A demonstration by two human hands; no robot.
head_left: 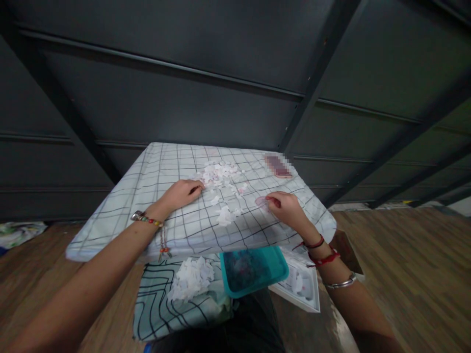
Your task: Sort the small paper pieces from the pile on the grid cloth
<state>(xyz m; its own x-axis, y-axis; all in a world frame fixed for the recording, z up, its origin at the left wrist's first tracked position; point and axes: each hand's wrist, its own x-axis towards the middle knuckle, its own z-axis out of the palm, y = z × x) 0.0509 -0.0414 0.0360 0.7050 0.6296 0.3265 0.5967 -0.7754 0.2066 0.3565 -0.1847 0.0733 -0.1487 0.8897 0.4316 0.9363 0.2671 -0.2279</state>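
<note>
A loose pile of small white scraps, some with pinkish marks, lies on the checked cloth covering the table. At the pile's left edge rests my left hand, its fingers curled together; whatever they may hold is hidden. My right hand is over the right part of the cloth, thumb and fingers pinched on a small pinkish, see-through piece. Between the hands sits a smaller clump of white scraps, nearer the front edge.
Below the table's front edge are a teal plastic tub with dark contents, a heap of white scraps on a folded green cloth, and an open white box. A pixelated phone-like object lies back right. Dark panels stand behind.
</note>
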